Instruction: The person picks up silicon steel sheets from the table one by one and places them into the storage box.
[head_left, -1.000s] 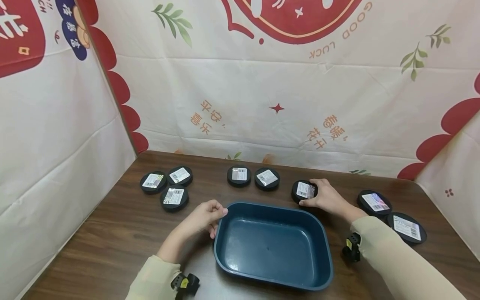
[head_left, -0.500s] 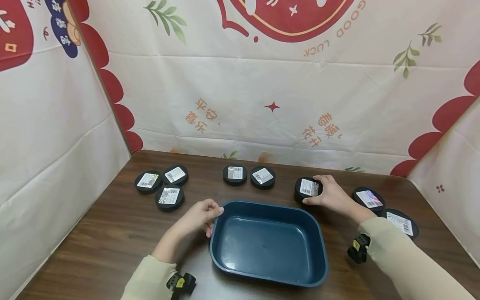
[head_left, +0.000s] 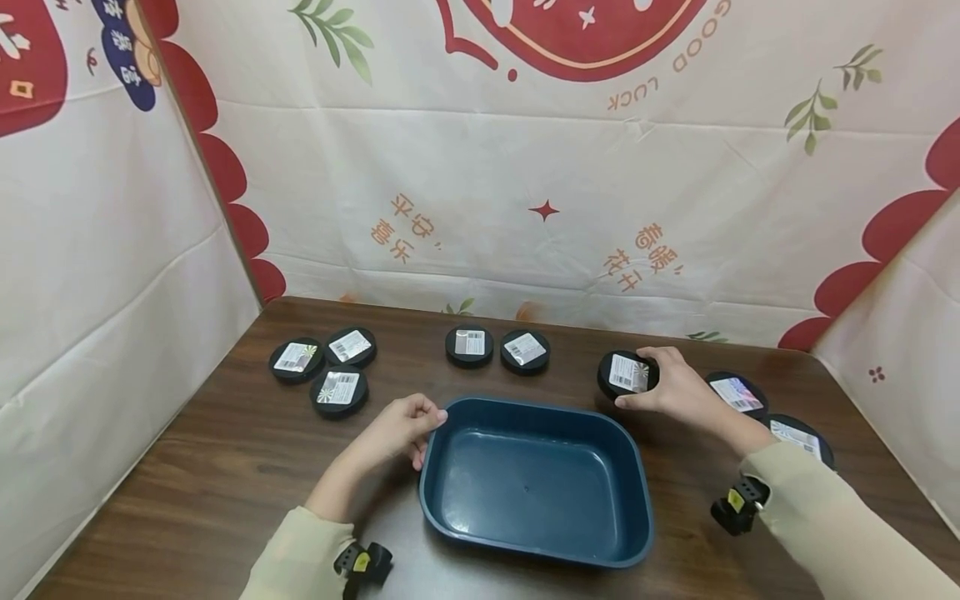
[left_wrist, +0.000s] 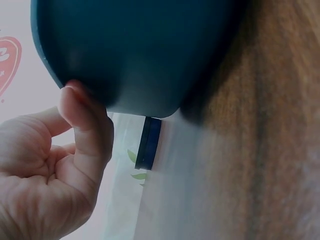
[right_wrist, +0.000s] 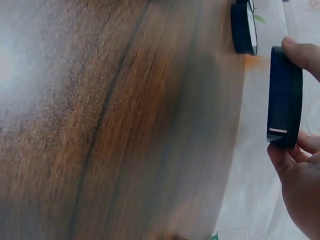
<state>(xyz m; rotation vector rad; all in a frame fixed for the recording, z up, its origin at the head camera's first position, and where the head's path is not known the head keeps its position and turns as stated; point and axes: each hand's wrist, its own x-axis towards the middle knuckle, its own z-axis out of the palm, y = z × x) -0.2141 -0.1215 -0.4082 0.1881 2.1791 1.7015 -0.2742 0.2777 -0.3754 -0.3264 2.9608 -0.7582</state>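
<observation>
In the head view my right hand (head_left: 667,383) holds a flat black disc (head_left: 628,374) with a white barcode label on top, thumb on the near side and fingers on the far side. The right wrist view shows that disc (right_wrist: 285,97) edge-on, raised above the table and gripped at its two ends. A dark blue rectangular tray (head_left: 532,550) stands in front, nothing inside it. At its far left corner, my left hand (head_left: 397,429) pinches the rim. From the left wrist camera, the thumb and curled fingers of that hand (left_wrist: 75,155) meet the tray wall (left_wrist: 135,60).
Similar labelled discs lie around: a cluster of three (head_left: 340,391) at the left, a pair (head_left: 525,352) at the back middle, and two (head_left: 738,393) at the right beside my right forearm. A printed cloth (head_left: 480,167) hangs behind the wooden table (head_left: 202,467).
My right hand has shifted right with the black disc and raised it from the table. The left hand and the tray stay put; the head view has moved slightly.
</observation>
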